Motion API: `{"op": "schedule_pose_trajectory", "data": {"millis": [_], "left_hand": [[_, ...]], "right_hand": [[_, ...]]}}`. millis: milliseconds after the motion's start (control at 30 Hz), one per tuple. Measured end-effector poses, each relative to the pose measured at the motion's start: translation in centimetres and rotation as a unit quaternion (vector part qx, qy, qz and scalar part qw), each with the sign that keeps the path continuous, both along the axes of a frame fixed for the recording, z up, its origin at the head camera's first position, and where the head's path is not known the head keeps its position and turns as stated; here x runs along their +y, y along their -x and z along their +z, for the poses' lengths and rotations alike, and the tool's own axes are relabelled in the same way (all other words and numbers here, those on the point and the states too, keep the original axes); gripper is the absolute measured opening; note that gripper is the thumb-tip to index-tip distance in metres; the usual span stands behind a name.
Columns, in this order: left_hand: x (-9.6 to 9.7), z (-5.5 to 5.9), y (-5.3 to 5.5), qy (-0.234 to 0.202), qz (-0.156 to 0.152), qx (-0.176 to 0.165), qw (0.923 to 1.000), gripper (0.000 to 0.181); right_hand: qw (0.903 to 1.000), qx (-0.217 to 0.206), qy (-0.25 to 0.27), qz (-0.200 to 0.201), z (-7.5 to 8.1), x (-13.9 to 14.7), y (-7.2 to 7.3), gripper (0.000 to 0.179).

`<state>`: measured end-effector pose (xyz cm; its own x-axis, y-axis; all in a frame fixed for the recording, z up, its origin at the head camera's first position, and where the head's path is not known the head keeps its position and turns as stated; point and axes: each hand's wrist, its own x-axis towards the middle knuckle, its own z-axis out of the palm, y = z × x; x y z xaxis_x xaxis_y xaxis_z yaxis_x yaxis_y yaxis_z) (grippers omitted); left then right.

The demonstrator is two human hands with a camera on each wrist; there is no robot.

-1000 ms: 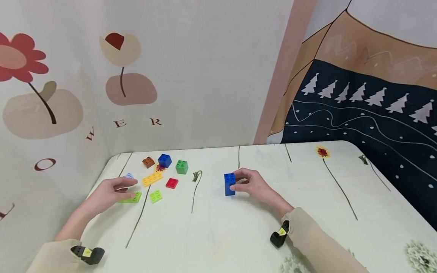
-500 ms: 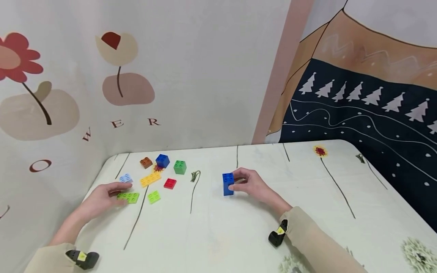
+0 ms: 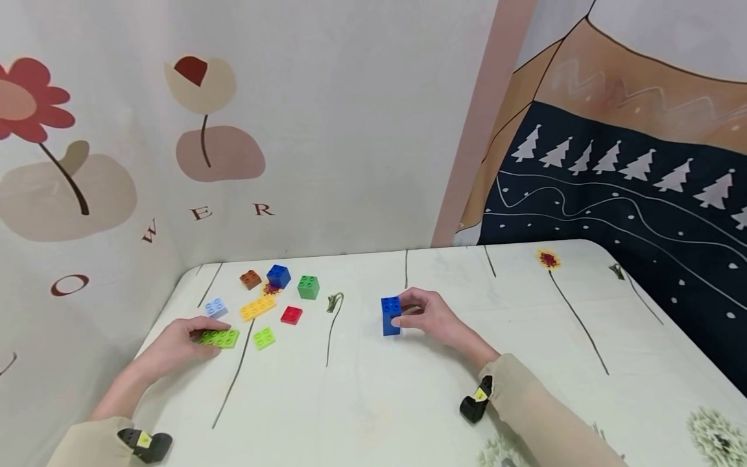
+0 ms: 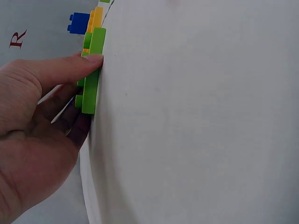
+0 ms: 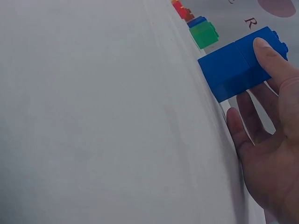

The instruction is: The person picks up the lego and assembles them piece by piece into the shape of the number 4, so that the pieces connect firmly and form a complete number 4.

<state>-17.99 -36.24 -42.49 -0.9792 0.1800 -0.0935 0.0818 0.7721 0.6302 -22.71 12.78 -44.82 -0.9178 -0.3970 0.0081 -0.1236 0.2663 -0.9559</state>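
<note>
My left hand (image 3: 177, 347) pinches a long lime-green building brick (image 3: 220, 338) at the table's left side. In the left wrist view the thumb presses one long side of this brick (image 4: 95, 79), and the fingers reach behind it. My right hand (image 3: 432, 318) grips a tower of two stacked blue building bricks (image 3: 391, 316) that stands upright on the table, studs up. The right wrist view shows the thumb on the upper brick and the seam between the two blue bricks (image 5: 229, 70); the lower fingers are by the tablecloth.
Around the left hand lie a light blue brick (image 3: 216, 308), a yellow brick (image 3: 258, 308), a small lime brick (image 3: 264, 338) and a red brick (image 3: 291, 315). Farther back are brown (image 3: 250, 279), blue (image 3: 279, 276) and green (image 3: 308, 287) bricks. A wall curtain borders the white patterned tablecloth (image 3: 362, 402).
My left hand has come down slightly from over the bricks, uncovering the light blue one, and its thumb and fingers have closed on the long lime-green brick. The right hand stays on the blue tower.
</note>
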Motion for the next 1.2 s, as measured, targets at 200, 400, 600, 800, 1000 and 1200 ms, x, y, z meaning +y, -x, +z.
{"op": "schedule_pose_trajectory", "data": {"millis": [200, 400, 600, 800, 1000, 1200], "left_hand": [[0.1, 0.1, -0.2, -0.003, 0.027, -0.003, 0.9996, 0.051], [-0.1, 0.6, -0.6, -0.005, 0.047, 0.009, 0.9988, 0.053], [1.2, 1.5, -0.8, -0.034, 0.039, 0.008, 0.9986, 0.053], [3.9, 2.3, -0.7, -0.067, 0.005, 0.015, 0.9976, 0.045], [7.2, 2.9, -0.8, -0.093, -0.038, 0.012, 0.9949, 0.04], [10.3, 3.3, -0.4, -0.114, -0.076, 0.004, 0.9905, 0.038]], "right_hand": [[0.9999, -0.007, -0.005, -0.007, 0.0, 0.0, 0.1, 0.034], [0.9999, -0.009, -0.002, -0.007, -0.3, 0.1, 0.2, 0.035], [0.9997, -0.021, 0.002, -0.014, -0.2, 0.1, 0.2, 0.034], [0.9997, -0.021, 0.002, -0.014, 0.0, 0.2, 0.1, 0.035], [0.9999, -0.013, 0.004, -0.008, 0.1, -0.1, 0.0, 0.034], [0.9998, -0.016, 0.005, -0.011, 0.0, -0.2, 0.1, 0.033]]}}
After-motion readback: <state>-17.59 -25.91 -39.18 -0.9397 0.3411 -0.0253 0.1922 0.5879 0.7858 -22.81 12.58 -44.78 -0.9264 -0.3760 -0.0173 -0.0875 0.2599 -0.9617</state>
